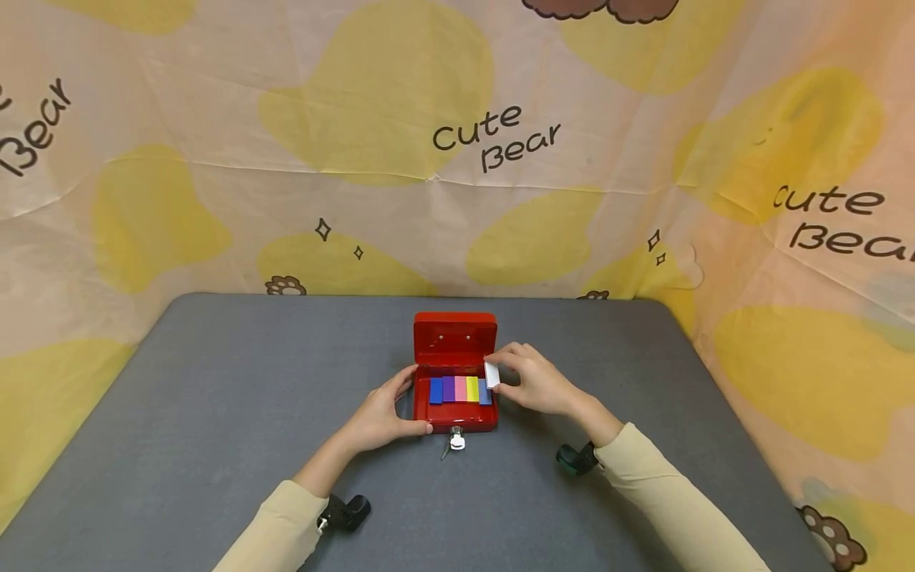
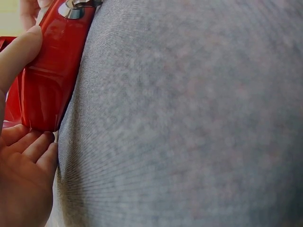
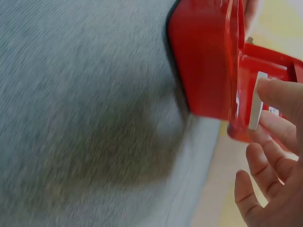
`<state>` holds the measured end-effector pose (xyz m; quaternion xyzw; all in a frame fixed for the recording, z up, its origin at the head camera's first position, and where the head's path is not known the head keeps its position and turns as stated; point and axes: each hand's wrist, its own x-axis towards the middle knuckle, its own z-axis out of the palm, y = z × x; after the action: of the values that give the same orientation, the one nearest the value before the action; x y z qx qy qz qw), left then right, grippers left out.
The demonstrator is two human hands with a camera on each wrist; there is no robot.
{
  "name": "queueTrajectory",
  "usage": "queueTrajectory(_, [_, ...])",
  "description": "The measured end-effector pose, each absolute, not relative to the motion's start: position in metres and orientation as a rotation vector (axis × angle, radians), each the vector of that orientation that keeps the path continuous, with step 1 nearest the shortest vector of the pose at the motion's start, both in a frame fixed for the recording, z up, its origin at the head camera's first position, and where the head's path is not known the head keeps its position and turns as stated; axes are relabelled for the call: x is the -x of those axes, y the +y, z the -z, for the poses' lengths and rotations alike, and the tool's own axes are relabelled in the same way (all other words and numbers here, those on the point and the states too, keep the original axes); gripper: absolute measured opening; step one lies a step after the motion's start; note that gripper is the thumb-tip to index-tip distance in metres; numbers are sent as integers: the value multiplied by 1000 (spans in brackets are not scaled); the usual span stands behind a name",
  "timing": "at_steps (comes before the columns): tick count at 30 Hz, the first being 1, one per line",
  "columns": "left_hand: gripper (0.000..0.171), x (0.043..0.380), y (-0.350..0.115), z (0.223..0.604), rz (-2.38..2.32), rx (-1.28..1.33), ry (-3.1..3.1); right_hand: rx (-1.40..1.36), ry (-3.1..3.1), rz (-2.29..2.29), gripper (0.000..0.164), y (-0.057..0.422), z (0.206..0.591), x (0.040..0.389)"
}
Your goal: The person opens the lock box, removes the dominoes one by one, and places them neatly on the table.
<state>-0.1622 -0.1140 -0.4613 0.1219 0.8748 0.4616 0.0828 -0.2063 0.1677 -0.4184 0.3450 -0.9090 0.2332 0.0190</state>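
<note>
A red cash box [image 1: 455, 418] sits on the table with its lid [image 1: 454, 338] raised. Inside it stands a row of coloured rectangular blocks [image 1: 461, 388]: blue, purple, pink, yellow and a muted blue. At the box's left side is my left hand [image 1: 381, 413], thumb on the front rim and fingers against the side wall, holding it. My right hand [image 1: 532, 381] pinches a white rectangular block [image 1: 492, 374] between thumb and fingers, above the box's right end. That block shows edge-on in the right wrist view, where the last fingers stay loosely bent.
Keys and a metal lock piece [image 1: 456, 440] hang at the box's front. The grey table [image 1: 250, 397] spreads around the box. Behind and beside it hangs a patterned yellow and cream cloth [image 1: 400, 95]. Both wrists wear black cameras [image 1: 576, 459].
</note>
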Motion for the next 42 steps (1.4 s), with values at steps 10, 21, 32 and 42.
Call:
queueTrajectory(10, [97, 162, -114, 461, -1374, -352, 2613, -1031, -2844, -707, 42, 190, 430, 211])
queueTrajectory(21, [97, 162, -114, 461, -1373, -356, 2611, -998, -2883, -716, 42, 200, 440, 212])
queueTrajectory(32, [97, 162, -115, 461, -1375, -357, 2611, -971, -2917, -683, 41, 206, 451, 215])
queueTrajectory(42, [96, 162, -115, 461, -1375, -362, 2614, -967, -2926, -662, 41, 209, 455, 216])
